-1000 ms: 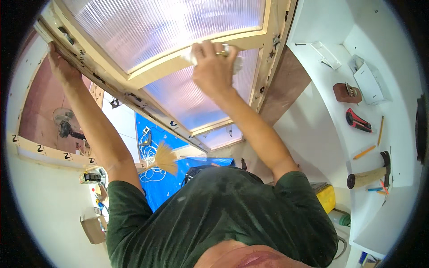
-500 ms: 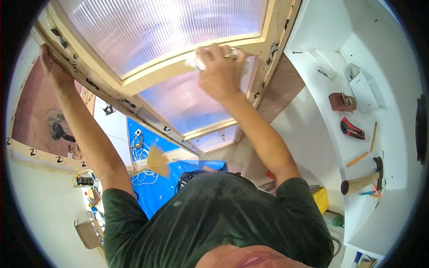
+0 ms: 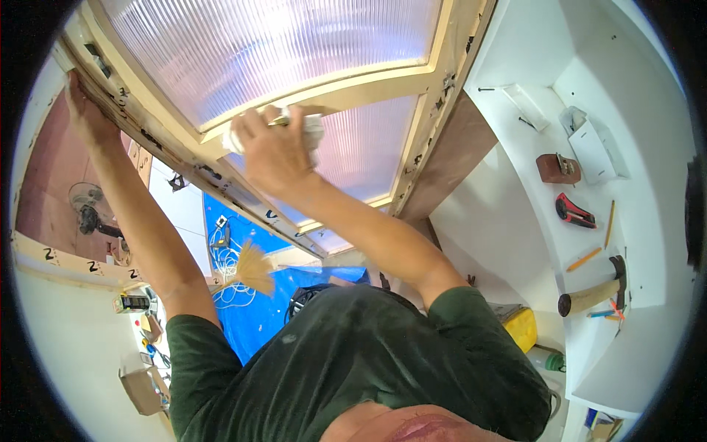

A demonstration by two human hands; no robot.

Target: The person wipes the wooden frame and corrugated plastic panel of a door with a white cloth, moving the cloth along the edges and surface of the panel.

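A pale wooden door (image 3: pixel 331 99) with ribbed translucent panes (image 3: pixel 287 51) stands in front of me. My right hand (image 3: pixel 276 151) presses a bunched white cloth (image 3: pixel 313 132) to the crossrail between the upper and middle panes, near its left end. A ring shows on one finger, and the curled fingers partly cover the cloth. Far out at the left, my left hand (image 3: pixel 92 114) grips the door's edge. Its thumb side points up, and most of its fingers are hidden behind the edge.
To the right, a white shelf (image 3: pixel 633 295) bears a hammer (image 3: pixel 593 296), a red utility knife (image 3: pixel 574 211), pencils (image 3: pixel 584 259) and a small brown plane (image 3: pixel 557 169). A straw brush (image 3: pixel 252 269) and a white cord (image 3: pixel 234 291) show over blue sheeting (image 3: pixel 254 324). A fan (image 3: pixel 88 214) stands at left.
My right hand has slid left along the crossrail with the cloth, from near its right part to near its left end. The left hand keeps its place on the door's edge.
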